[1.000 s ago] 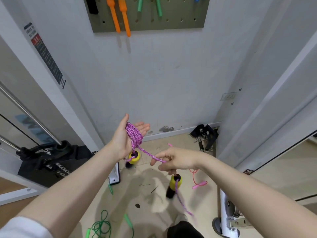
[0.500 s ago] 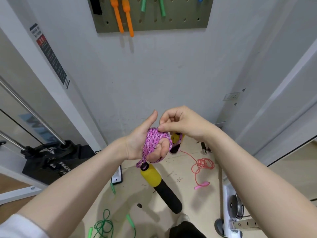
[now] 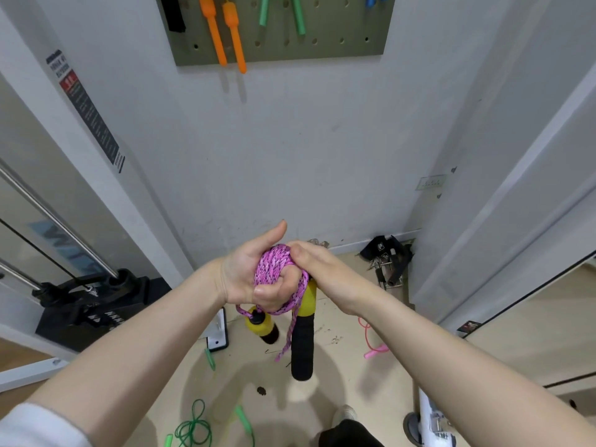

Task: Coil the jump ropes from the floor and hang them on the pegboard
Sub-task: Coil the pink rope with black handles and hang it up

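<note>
One head-worn wide-angle view looks forward and down, close over both forearms. It faces the wall [image 3: 290, 156], with the pegboard [image 3: 338, 43] at top and the floor [image 3: 338, 382] below.

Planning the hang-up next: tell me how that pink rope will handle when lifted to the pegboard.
The pink rope looks floppy: its loose tail droops. The coil probably unravels unless the left hand keeps its grip. The dangling handles likely swing and tug downward.
</note>
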The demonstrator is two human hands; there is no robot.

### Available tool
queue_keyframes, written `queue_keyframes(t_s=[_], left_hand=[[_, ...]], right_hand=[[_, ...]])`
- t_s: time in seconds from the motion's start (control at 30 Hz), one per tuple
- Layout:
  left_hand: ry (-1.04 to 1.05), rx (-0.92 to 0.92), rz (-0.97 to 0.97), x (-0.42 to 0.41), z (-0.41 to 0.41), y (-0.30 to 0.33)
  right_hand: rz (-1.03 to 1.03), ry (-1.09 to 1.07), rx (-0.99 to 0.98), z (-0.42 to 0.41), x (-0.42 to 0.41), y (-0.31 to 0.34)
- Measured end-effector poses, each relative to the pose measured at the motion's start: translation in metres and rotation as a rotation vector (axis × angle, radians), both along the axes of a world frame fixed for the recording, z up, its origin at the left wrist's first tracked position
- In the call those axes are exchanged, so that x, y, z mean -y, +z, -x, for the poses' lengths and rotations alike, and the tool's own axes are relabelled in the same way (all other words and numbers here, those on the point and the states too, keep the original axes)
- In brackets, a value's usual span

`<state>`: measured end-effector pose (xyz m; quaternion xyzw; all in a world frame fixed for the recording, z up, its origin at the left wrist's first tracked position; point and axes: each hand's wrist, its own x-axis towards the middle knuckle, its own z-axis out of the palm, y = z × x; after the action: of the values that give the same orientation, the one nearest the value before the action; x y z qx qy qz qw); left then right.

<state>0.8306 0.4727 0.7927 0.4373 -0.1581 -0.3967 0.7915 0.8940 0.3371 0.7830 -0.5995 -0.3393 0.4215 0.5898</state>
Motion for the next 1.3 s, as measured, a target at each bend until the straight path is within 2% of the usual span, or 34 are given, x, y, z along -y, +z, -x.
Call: queue_keyframes(t_s=[0.1, 0.17, 0.3, 0.5, 0.63, 0.8, 0.9, 1.03, 1.17, 1.3], left_hand=[[0.14, -0.144, -0.209, -0.004, 0.004, -0.001], [0.175, -0.238, -0.235, -0.004, 0.006, 0.0], [0.167, -0.21, -0.366, -0.001, 0.005, 0.009], [0.586, -0.317, -0.485, 0.01, -0.003, 0.024], [0.936, -0.246, -0.618, 0.003, -0.011, 0.02], [1.18, -0.087, -0.819, 0.005, -0.027, 0.015], [1.324, 0.003, -0.828, -0.002, -0.044, 0.019], [1.337, 0.048, -0.781, -0.012, -0.071, 0.02], [1.184, 0.119, -0.711, -0.02, -0.106, 0.025], [1.06, 0.14, -0.643, -0.033, -0.152, 0.04]], right_hand=[[-0.02, -0.028, 0.024, -0.002, 0.003, -0.006], [-0.027, -0.037, 0.033, -0.005, 0.005, -0.01], [-0.023, -0.025, 0.082, -0.008, 0.005, -0.011], [-0.06, -0.157, -0.062, -0.011, -0.004, -0.011], [-0.062, -0.25, -0.067, -0.009, -0.014, -0.012], [-0.076, -0.304, -0.061, -0.021, -0.02, -0.01], [-0.047, -0.245, 0.011, -0.038, -0.021, -0.009], [-0.065, -0.283, 0.038, -0.062, -0.029, -0.005], [-0.107, -0.381, -0.1, -0.106, -0.035, -0.003], [-0.115, -0.448, -0.085, -0.167, -0.046, 0.017]])
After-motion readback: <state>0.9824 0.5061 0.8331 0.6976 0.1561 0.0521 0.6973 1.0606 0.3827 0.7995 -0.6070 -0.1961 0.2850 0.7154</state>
